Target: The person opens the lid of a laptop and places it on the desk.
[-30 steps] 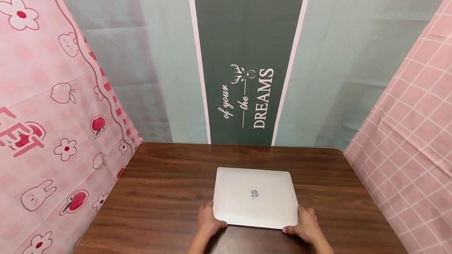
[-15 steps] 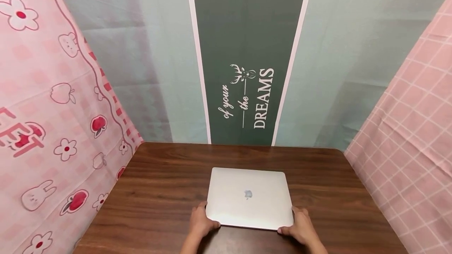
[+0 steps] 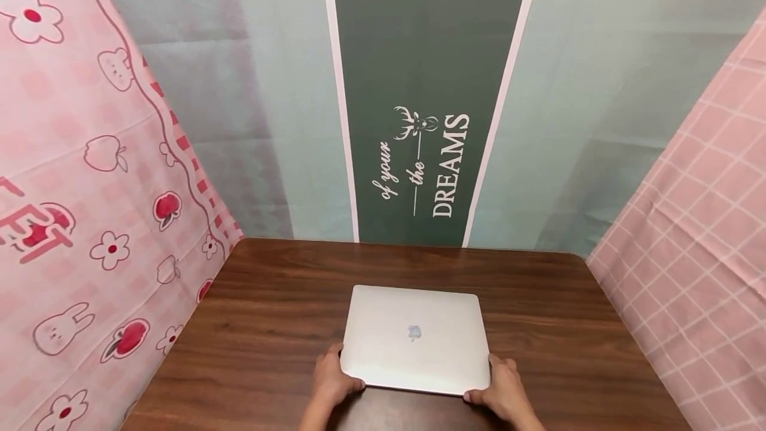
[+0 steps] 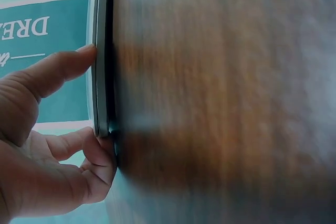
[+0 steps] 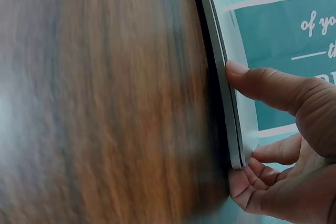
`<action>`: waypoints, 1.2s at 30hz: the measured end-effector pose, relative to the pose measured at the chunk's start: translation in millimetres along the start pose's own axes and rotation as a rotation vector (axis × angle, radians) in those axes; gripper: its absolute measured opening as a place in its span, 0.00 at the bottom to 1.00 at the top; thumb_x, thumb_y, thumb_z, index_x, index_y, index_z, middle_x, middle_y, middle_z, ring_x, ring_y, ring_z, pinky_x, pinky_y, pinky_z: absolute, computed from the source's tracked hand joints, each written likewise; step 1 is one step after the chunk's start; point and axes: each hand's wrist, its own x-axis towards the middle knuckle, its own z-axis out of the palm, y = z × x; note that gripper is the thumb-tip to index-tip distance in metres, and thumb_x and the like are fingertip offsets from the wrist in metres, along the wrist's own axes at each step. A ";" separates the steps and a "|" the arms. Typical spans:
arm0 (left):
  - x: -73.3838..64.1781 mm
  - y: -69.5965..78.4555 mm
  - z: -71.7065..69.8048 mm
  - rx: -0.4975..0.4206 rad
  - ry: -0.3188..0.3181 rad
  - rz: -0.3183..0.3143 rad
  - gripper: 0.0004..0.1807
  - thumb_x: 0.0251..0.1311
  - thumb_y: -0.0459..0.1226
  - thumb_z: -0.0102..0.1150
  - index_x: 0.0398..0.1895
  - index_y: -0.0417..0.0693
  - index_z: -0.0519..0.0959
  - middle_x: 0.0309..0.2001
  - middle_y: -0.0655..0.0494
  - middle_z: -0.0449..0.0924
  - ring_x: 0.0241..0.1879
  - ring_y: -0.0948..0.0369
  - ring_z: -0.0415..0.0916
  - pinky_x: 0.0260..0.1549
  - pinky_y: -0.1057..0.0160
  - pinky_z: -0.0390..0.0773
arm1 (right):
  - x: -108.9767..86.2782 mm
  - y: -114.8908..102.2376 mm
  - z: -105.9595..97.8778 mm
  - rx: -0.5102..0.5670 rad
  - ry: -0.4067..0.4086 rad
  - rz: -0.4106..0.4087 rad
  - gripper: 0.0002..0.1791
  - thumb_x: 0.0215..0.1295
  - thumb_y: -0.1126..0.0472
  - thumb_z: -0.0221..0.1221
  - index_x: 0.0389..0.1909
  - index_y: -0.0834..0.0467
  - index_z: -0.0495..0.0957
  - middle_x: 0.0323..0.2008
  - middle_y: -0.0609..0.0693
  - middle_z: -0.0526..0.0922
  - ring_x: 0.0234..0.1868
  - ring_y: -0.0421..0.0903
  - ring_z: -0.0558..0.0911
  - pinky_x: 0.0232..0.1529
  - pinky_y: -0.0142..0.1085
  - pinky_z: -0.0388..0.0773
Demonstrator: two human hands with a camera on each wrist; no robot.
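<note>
A closed silver laptop (image 3: 413, 344) with an apple logo lies flat, close over the wooden table (image 3: 269, 298). My left hand (image 3: 332, 378) grips its near left corner, the thumb on the front edge and the fingers curled at the side. On the near right corner, my right hand (image 3: 501, 388) holds it the same way. In the left wrist view the thumb presses the laptop's front edge (image 4: 101, 87), and curled fingertips reach under the corner. The right wrist view has the thumb on the edge too, with fingers (image 5: 249, 182) bent beneath the corner.
A grey-green curtain (image 3: 431, 52) with printed lettering hangs behind the table's far edge. Pink printed cloth (image 3: 72, 185) hangs along the left side, and pink checked cloth (image 3: 688, 218) along the right.
Both hands have shifted the laptop to the left across the table, keeping their grip on its near corners. The head view has tilted slightly.
</note>
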 end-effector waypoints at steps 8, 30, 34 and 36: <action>-5.7 -1.4 -7.5 -0.007 -0.004 0.001 0.47 0.16 0.33 0.81 0.51 0.28 0.71 0.39 0.35 0.74 0.41 0.42 0.71 0.41 0.48 0.73 | -3.8 -6.9 1.2 -0.002 -0.005 0.011 0.50 0.20 0.56 0.79 0.49 0.77 0.70 0.34 0.60 0.75 0.38 0.56 0.72 0.40 0.47 0.72; -8.1 -5.7 -12.9 -0.024 -0.036 -0.014 0.46 0.18 0.34 0.81 0.51 0.31 0.71 0.38 0.37 0.73 0.40 0.44 0.71 0.41 0.48 0.72 | -3.8 -7.1 1.8 0.010 -0.075 0.050 0.55 0.27 0.51 0.78 0.53 0.81 0.65 0.42 0.71 0.71 0.45 0.63 0.73 0.47 0.53 0.70; -8.0 -8.1 -21.8 -0.040 -0.067 0.061 0.43 0.21 0.36 0.80 0.49 0.32 0.73 0.34 0.44 0.76 0.37 0.49 0.72 0.39 0.50 0.72 | -14.2 -10.0 -1.7 0.025 -0.013 0.012 0.48 0.38 0.51 0.74 0.55 0.77 0.66 0.46 0.71 0.70 0.48 0.65 0.72 0.47 0.55 0.70; -8.1 -11.2 -27.8 -0.035 -0.067 0.083 0.41 0.22 0.36 0.80 0.49 0.33 0.74 0.32 0.48 0.76 0.36 0.51 0.71 0.39 0.51 0.71 | -17.7 -12.1 -0.1 0.042 0.056 -0.069 0.42 0.42 0.54 0.73 0.55 0.74 0.69 0.47 0.68 0.71 0.48 0.64 0.74 0.46 0.55 0.71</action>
